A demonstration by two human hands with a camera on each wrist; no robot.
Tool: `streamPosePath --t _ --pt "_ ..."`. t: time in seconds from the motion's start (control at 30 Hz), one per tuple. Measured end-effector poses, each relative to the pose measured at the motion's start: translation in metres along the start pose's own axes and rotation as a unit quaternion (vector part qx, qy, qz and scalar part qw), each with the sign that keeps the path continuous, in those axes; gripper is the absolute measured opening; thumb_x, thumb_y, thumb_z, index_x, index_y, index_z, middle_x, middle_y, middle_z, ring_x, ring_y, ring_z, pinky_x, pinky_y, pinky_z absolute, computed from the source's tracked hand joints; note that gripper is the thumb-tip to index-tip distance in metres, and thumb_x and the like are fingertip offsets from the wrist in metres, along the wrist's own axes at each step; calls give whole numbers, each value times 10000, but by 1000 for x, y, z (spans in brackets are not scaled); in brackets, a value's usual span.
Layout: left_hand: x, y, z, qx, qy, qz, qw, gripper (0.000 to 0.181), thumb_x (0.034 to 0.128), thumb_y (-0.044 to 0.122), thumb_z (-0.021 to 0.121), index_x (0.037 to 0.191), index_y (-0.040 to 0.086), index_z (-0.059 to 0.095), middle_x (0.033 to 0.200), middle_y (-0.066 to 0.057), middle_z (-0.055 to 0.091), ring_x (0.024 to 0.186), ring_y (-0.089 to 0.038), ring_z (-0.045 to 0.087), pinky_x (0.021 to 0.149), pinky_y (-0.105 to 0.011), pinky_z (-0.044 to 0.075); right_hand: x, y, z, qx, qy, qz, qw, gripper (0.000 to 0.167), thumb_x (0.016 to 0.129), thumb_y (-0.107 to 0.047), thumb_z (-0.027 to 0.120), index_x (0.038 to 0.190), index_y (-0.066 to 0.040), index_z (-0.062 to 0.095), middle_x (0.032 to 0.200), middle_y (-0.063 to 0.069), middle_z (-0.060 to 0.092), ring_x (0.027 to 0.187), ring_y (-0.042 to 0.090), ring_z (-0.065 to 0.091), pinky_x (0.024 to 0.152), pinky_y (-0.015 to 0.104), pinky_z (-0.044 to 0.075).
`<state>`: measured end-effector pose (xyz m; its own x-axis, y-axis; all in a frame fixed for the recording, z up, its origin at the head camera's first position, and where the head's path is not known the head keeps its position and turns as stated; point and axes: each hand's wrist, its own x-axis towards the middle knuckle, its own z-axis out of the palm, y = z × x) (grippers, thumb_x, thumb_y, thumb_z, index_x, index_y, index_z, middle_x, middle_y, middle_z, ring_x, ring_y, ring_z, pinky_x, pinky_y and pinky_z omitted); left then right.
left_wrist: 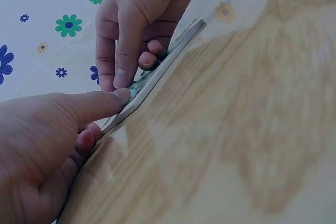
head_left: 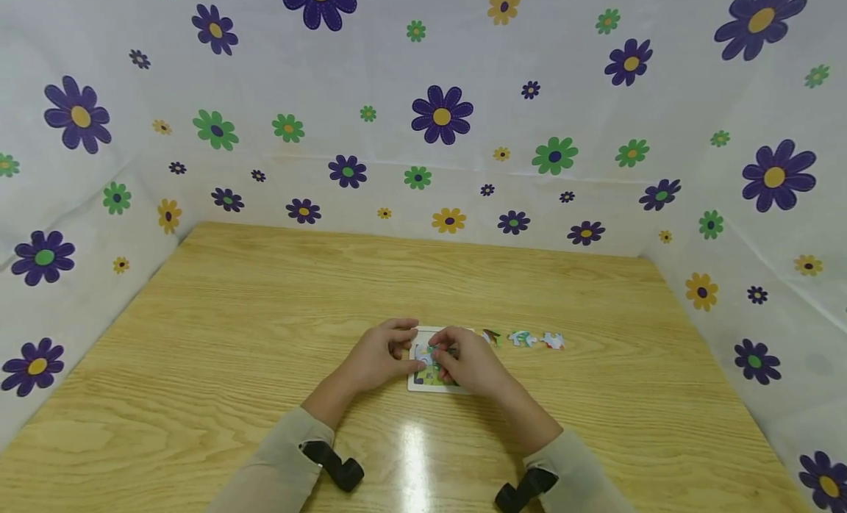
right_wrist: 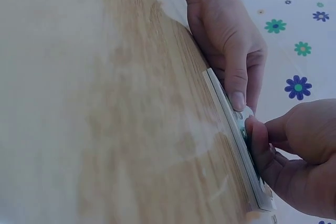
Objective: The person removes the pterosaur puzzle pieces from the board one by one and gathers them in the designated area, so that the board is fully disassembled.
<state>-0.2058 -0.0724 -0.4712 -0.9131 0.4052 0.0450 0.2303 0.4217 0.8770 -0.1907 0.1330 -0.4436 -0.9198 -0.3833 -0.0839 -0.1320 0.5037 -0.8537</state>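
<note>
right hand (head_left: 468,360) pinches a piece (head_left: 433,348) on the board (head_left: 423,388), left hand (head_left: 379,359) gripping its left edge. loose pieces (head_left: 522,339) run right of the board, right hand nearer

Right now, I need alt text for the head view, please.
A person's left hand holds a white-framed puzzle at its left side; the right hand is over its picture. Three loose pieces lie to the right on the wooden table.

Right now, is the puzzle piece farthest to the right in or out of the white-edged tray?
Out. The head view shows that puzzle piece on the table, apart from the tray.
</note>
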Motion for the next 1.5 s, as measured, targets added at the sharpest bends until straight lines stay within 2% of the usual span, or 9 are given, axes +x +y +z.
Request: streamPosePath --t 0.37,0.57,0.7,0.9,1.17,1.27,1.33,1.4,1.5 --pt "-1 0 0 -38 -18 -27 10000 584 836 163 825 1349 -13 609 1442 -64 541 847 -125 520 701 -200 454 0 -5 3 -592 314 -20 9977 81 976 -67 635 1038 -24 662 865 56 651 600 104 608 517 217 476" --pt "0 1 -1 -41 -37 -17 10000 597 841 176 821 1365 -2 597 1449 -59 537 875 -131 526 717 -206 459 1 -6 3 -823 384 -143 9958 50 973 -111 653 1005 -75 665 923 31 666 655 86 596 565 223 480" --pt "0 2 -1 -23 -61 -5 10000 593 844 189 819 1357 -11 601 1464 -52 527 899 -130 524 725 -208 459 1 -5 1 -866 288 -287 9954 52 971 -152 665 964 -104 646 903 17 670 682 91 569 613 231 466" --pt "-1 3 -2 -26 -16 -48 10000 606 839 187 824 1367 -3 594 1435 -55 548 870 -139 524 713 -211 456 2 -2 0 -333 147 -194 9991 63 974 -141 657 979 -78 652 854 25 649 713 122 557 636 236 454" --pt "-1 5 -1 -7 -50 -26 10000 594 846 180 817 1358 -22 596 1456 -77 536 943 -144 539 743 -207 470 6 2 1 68 429 204 9988 88 952 -131 686 990 -53 701 852 51 692 717 121 605 643 238 507" --pt "-1 5 -1 45 -53 -2 10000 584 845 184 818 1344 -33 605 1469 -79 525 968 -145 547 755 -202 473 10 3 1 660 508 634 9945 123 946 -104 689 1020 -10 717 868 90 709 721 120 645 666 248 562" --pt "-1 6 -1 38 -66 3 10000 577 848 182 816 1339 -38 607 1475 -79 519 985 -149 554 758 -206 477 12 3 -1 1119 516 936 9880 152 948 -88 681 1055 13 715 888 110 714 716 126 665 677 257 585" --pt "-1 5 -1 36 -77 -2 10000 577 852 189 813 1341 -35 606 1476 -76 518 984 -145 553 757 -208 475 13 4 -3 1432 465 1088 9826 175 951 -77 675 1087 27 707 911 125 714 718 129 672 684 261 591" --pt "-1 4 -2 41 -69 -26 10000 581 847 194 818 1339 -33 609 1469 -68 524 947 -141 548 742 -214 471 13 7 -6 1711 291 1096 9787 212 967 -68 649 1140 49 679 960 148 712 734 141 697 700 279 601"
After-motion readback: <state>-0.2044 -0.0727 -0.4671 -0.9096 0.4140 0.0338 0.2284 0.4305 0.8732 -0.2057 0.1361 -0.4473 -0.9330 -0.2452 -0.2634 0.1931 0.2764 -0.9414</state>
